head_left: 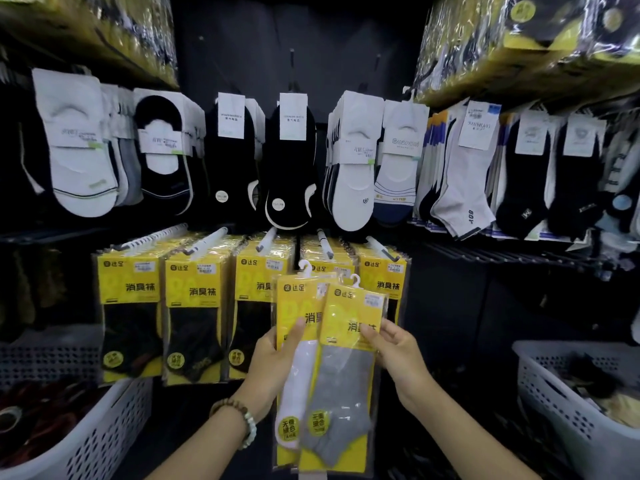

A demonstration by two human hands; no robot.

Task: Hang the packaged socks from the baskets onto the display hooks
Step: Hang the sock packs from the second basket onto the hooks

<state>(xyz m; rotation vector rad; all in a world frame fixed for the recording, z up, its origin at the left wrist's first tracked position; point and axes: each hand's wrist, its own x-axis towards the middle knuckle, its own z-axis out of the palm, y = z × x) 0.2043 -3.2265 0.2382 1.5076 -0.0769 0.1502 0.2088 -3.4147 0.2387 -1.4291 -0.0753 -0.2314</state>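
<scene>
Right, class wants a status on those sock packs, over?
Left hand holds white-sock pack. Right hand holds grey-sock pack. Neither hooked yet. Hooks ahead heavily loaded.

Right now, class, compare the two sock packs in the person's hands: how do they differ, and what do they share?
The white-sock pack holds white socks; the grey-sock pack holds grey ones. The left hand grips the white-sock pack, and the right hand grips the grey-sock pack. The grey-sock pack overlaps the white-sock pack in front. Both are yellow-printed and not yet hung.
</scene>
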